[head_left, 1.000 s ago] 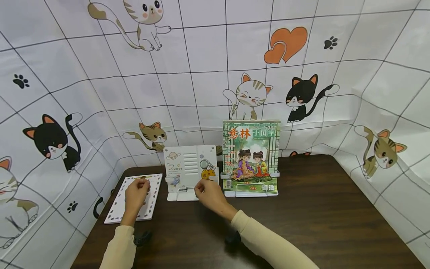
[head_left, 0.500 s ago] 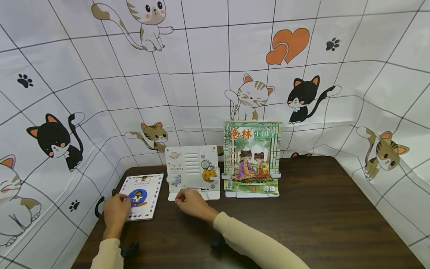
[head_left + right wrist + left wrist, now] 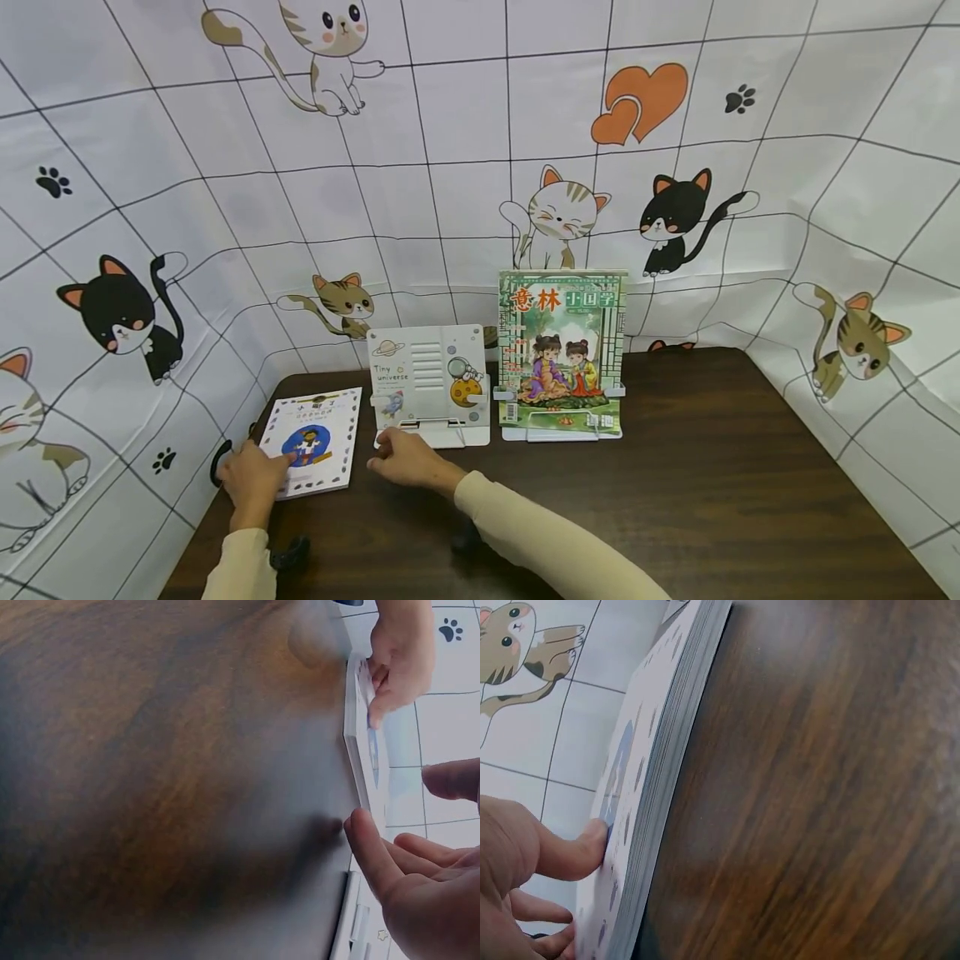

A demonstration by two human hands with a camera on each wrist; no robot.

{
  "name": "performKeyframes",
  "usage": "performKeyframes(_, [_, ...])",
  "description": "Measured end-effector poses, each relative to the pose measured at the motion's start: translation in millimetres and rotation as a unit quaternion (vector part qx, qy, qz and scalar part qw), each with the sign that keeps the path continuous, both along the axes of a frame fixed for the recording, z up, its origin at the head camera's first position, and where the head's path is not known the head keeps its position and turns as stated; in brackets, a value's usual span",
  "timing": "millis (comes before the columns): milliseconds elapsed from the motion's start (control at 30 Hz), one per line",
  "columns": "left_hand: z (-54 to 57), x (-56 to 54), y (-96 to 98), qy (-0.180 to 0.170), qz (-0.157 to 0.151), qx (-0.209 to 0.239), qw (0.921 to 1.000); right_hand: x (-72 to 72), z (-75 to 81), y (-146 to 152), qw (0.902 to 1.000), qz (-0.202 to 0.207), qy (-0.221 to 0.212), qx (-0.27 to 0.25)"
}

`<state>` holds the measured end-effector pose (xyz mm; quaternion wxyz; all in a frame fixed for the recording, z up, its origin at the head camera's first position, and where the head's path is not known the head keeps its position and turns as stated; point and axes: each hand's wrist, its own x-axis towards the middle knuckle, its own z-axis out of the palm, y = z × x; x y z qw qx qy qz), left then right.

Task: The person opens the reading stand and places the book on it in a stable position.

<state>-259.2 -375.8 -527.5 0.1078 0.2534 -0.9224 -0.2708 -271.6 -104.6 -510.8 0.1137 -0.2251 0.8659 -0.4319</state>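
Note:
A white book (image 3: 318, 417) with a blue round picture on its cover lies flat at the table's left side. My left hand (image 3: 253, 479) grips its left edge, the thumb (image 3: 577, 851) on the cover and the other fingers curled at the side. Its thick block of pages shows in the left wrist view. My right hand (image 3: 408, 458) holds nothing; thumb and fingers are spread apart, between the book and a white "Tiny universe" book stand (image 3: 427, 371). In the right wrist view its fingertips overlap the near end of the book (image 3: 360, 761).
Right of the bare stand, a second white stand (image 3: 558, 433) holds a green magazine (image 3: 562, 350) upright. Brown wooden table (image 3: 712, 475) stretches to the right. A white cat-print cloth (image 3: 450, 200) hangs behind and at both sides. A black curved object (image 3: 221, 462) sits by the left edge.
My left hand has moved from over the book's cover to its left edge, and the book has turned slightly. My right hand has shifted left, off the stand's front, its fingers spreading.

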Motion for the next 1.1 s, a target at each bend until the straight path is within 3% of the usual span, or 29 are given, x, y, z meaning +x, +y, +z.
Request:
performKeyframes(133, [-7.0,1.3,-3.7,0.057,0.018,0.063,0.9962,1.6,0.6,-0.8,0.9998,0.005,-0.003,0.018])
performKeyframes(300, [-8.1,4.9,-7.7,0.127,0.043,0.135,0.9818,2.6,2.2,-1.8,0.9998,0.003,-0.008,0.019])
performKeyframes(567, [-5.7,15.6,-8.1,0.133,0.062,0.233,0.9612,0.4,-0.7,-1.9,0.9999,0.010,-0.012,0.004])
performKeyframes(700, [-8.9,22.4,-10.0,0.186,0.065,0.275,0.9411,-0.6,-2.8,-3.5,0.9999,0.012,-0.010,0.003])
performKeyframes(800, [-7.5,27.3,-9.8,0.226,0.058,0.322,0.9177,-1.2,-2.8,-4.2,0.9998,0.012,-0.014,0.000])
performKeyframes(967, [2.9,33.9,-3.3,0.270,0.044,0.385,0.8811,-1.5,1.8,-4.9,0.9994,0.014,-0.020,-0.024])
performKeyframes(1100, [12.2,35.4,4.1,0.299,0.026,0.406,0.8632,-0.6,4.8,-6.6,0.9978,0.025,-0.035,-0.050])
